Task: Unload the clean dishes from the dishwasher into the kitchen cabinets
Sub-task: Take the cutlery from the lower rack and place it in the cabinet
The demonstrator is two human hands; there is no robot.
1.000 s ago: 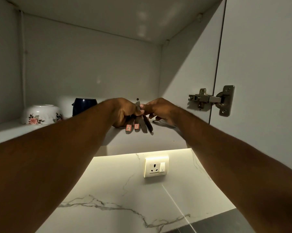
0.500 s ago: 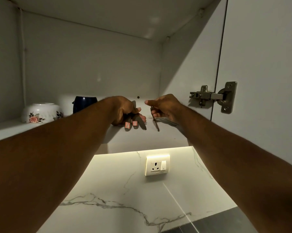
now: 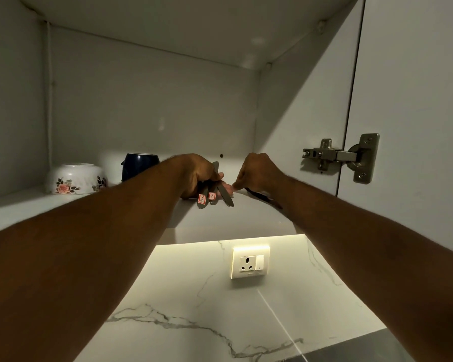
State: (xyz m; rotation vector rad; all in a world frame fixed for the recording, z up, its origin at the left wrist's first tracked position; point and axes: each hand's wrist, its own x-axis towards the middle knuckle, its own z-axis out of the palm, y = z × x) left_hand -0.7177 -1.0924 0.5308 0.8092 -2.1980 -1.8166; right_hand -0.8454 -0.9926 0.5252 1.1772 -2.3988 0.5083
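Gripping three cutlery pieces point(image 3: 214, 195) near the shelf's point(image 3: 233, 220) front edge, left hand point(image 3: 196, 176); right hand point(image 3: 259, 173) curled, hold indiscernible.

Left hand point(image 3: 198, 176) grips knives point(image 3: 215, 196) — over shelf point(image 3: 233, 218).

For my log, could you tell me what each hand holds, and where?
Left hand grips the cutlery bundle around its middle; for the right hand, it cannot be told.

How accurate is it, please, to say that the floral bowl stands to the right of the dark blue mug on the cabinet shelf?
Not quite: the floral bowl stands to the left of the dark blue mug on the cabinet shelf, as the head view shows.
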